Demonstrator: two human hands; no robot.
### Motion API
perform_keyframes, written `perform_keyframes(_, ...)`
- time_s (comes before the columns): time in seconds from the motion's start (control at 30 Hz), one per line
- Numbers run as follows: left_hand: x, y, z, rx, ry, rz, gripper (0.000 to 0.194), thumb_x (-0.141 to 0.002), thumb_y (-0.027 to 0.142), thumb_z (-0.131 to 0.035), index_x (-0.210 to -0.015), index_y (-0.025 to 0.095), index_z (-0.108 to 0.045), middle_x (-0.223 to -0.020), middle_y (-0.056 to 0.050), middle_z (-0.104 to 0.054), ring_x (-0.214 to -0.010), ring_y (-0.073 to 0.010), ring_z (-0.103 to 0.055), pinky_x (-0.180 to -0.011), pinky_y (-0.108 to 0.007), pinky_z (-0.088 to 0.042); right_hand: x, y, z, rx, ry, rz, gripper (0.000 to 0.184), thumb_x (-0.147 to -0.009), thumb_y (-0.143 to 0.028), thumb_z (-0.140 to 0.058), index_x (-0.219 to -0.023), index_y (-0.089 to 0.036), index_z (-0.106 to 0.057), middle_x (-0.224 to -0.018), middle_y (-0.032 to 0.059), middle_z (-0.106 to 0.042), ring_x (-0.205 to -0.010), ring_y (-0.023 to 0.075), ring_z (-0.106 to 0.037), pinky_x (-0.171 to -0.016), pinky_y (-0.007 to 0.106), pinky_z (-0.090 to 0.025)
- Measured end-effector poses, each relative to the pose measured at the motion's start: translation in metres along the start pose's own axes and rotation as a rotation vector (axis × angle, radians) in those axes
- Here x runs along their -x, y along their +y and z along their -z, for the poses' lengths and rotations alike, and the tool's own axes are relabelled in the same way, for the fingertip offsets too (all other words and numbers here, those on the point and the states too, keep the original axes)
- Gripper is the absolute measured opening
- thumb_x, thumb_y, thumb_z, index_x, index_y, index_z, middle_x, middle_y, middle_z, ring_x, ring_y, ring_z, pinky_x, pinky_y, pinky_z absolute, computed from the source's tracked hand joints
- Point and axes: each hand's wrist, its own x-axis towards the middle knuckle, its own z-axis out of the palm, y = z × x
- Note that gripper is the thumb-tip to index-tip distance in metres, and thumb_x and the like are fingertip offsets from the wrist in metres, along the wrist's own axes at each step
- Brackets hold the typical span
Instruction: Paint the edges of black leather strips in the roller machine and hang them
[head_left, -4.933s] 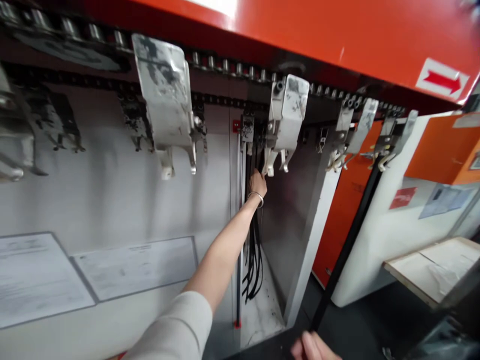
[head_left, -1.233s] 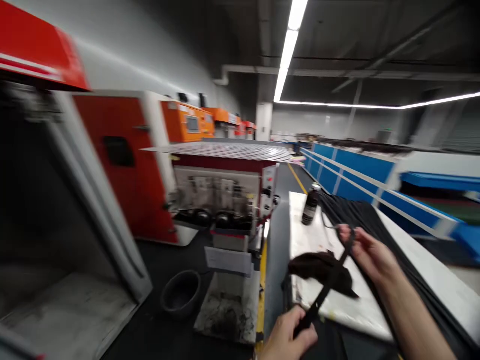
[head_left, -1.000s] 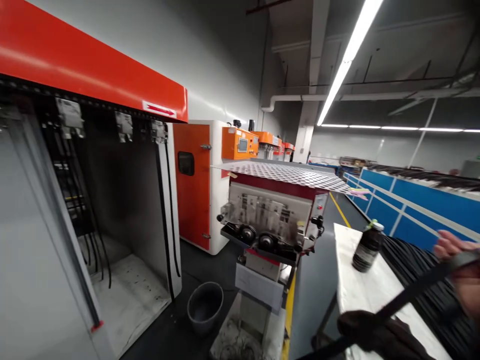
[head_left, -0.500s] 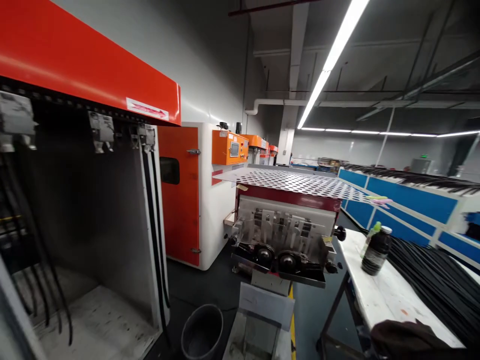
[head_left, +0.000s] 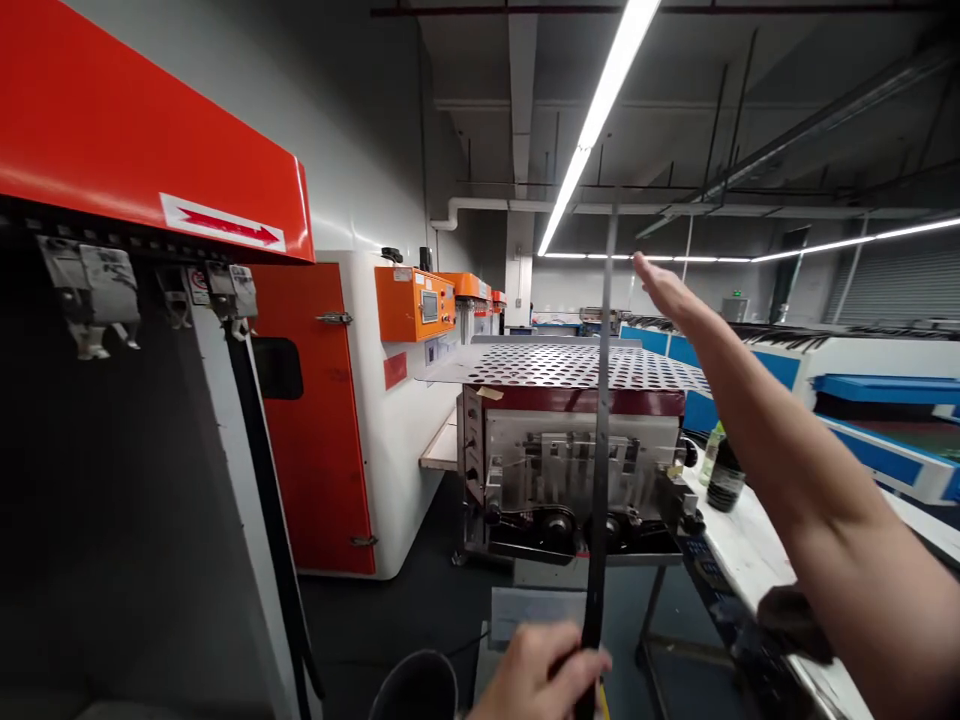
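Note:
My left hand (head_left: pixel 536 672) is at the bottom of the view, shut around the lower end of a long black rubber strip (head_left: pixel 600 480). The strip stands almost upright, and its upper end reaches high against the ceiling lights. My right hand (head_left: pixel 664 290) is stretched out to the upper right above the perforated top of a machine, holding nothing. A dark brown cloth (head_left: pixel 795 625) lies on the edge of a white-topped table (head_left: pixel 750 540), below my right forearm.
At the left, metal clips (head_left: pixel 90 290) hang from a chain under a red-orange hood (head_left: pixel 127 140). A dark bottle (head_left: pixel 726 480) stands on the table. A perforated-top machine (head_left: pixel 570 420) stands ahead, with a black bucket (head_left: pixel 416 690) low down and an orange-and-white cabinet (head_left: pixel 315 400) behind.
The view has swung away from the hanging clips toward the machine. My right hand has let go of the strip and moved up and right, while my left hand holds it upright.

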Motion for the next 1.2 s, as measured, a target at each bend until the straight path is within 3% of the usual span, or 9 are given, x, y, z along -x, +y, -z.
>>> perform_keyframes(0.13,-0.05,0.055,0.01,0.205,-0.011,-0.17,0.04,-0.086,0.052,-0.057,-0.083,0.013,-0.066,-0.07,-0.005,-0.069,-0.048,-0.0086,-0.05,-0.048,-0.021,-0.038,0.138,0.004,-0.015,-0.254,-0.182,-0.28,0.067,-0.092,-0.068,-0.043,-0.102,-0.008,-0.072,-0.102,0.0175,-0.072,-0.082,0.0215,-0.069,-0.071,0.034,-0.054)
perform_keyframes(0.23,-0.073,0.069,0.012,0.233,-0.017,-0.217,0.042,-0.082,0.054,-0.061,-0.079,0.011,-0.065,-0.066,-0.005,-0.068,-0.045,-0.0082,-0.05,-0.046,-0.021,-0.037,0.239,-0.003,-0.035,-0.485,-0.413,-0.442,0.058,-0.087,-0.068,-0.053,-0.093,-0.013,-0.071,-0.085,0.009,-0.071,-0.065,0.0155,-0.063,-0.05,0.023,-0.045)
perform_keyframes(0.37,-0.082,0.068,0.017,0.16,-0.056,-0.185,0.049,-0.075,0.061,-0.068,-0.068,0.013,-0.062,-0.051,0.0,-0.059,-0.041,-0.0106,-0.052,-0.042,-0.022,-0.039,0.288,-0.012,-0.058,-0.649,-0.515,-0.454,0.043,-0.083,-0.058,-0.067,-0.074,-0.017,-0.058,-0.059,-0.0055,-0.049,-0.049,0.0061,-0.04,-0.046,0.019,-0.031)
perform_keyframes(0.5,-0.098,0.096,0.043,0.025,-0.069,-0.169,0.052,-0.081,0.064,-0.062,-0.071,0.013,-0.062,-0.061,-0.003,-0.065,-0.038,-0.0079,-0.05,-0.034,-0.019,-0.031,0.275,-0.011,-0.056,-0.693,-0.587,-0.432,0.044,-0.084,-0.057,-0.066,-0.073,-0.019,-0.05,-0.057,-0.0065,-0.046,-0.048,0.0061,-0.039,-0.044,0.019,-0.031)
perform_keyframes(0.63,-0.14,0.169,0.075,0.158,-0.06,-0.2,0.033,-0.087,0.044,-0.066,-0.082,0.011,-0.066,-0.088,-0.008,-0.069,-0.048,-0.0031,-0.051,-0.035,-0.014,-0.028,0.245,-0.012,-0.038,-0.653,-0.675,-0.271,0.037,-0.085,-0.05,-0.069,-0.075,-0.019,-0.052,-0.062,-0.0048,-0.05,-0.051,0.008,-0.046,-0.046,0.021,-0.039)
perform_keyframes(0.7,-0.164,0.211,0.088,0.195,-0.114,-0.223,0.021,-0.087,0.028,-0.069,-0.075,0.01,-0.067,-0.078,-0.006,-0.067,-0.049,-0.0015,-0.045,-0.038,-0.013,-0.027,0.222,-0.017,-0.027,-0.624,-0.678,-0.175,0.033,-0.082,-0.046,-0.073,-0.077,-0.019,-0.056,-0.067,-0.0032,-0.054,-0.055,0.0093,-0.05,-0.049,0.022,-0.044)
perform_keyframes(0.9,-0.205,0.305,0.11,0.23,-0.07,-0.428,0.018,-0.084,0.016,-0.071,-0.067,0.012,-0.068,-0.072,-0.006,-0.066,-0.052,-0.0031,-0.04,-0.04,-0.019,-0.025,0.142,-0.031,-0.006,-0.469,-0.446,0.13,0.029,-0.078,-0.045,-0.076,-0.078,-0.02,-0.061,-0.073,0.0003,-0.061,-0.064,0.0151,-0.06,-0.057,0.028,-0.051)
perform_keyframes(1.03,-0.214,0.328,0.119,0.227,-0.028,-0.486,0.021,-0.082,0.012,-0.07,-0.062,0.013,-0.066,-0.074,-0.008,-0.069,-0.052,-0.0047,-0.04,-0.042,-0.023,-0.026,0.118,-0.027,-0.015,-0.289,-0.229,0.277,0.024,-0.081,-0.039,-0.074,-0.077,-0.019,-0.062,-0.073,-0.0002,-0.062,-0.061,0.0137,-0.058,-0.056,0.028,-0.048)
perform_keyframes(1.2,-0.208,0.32,0.122,0.173,-0.03,-0.551,0.015,-0.087,0.013,-0.066,-0.073,0.012,-0.068,-0.076,-0.007,-0.069,-0.054,-0.0044,-0.042,-0.045,-0.023,-0.027,0.125,-0.018,-0.03,-0.102,-0.071,0.403,0.017,-0.085,-0.031,-0.072,-0.077,-0.02,-0.062,-0.072,-0.0014,-0.064,-0.061,0.0124,-0.056,-0.056,0.025,-0.044)
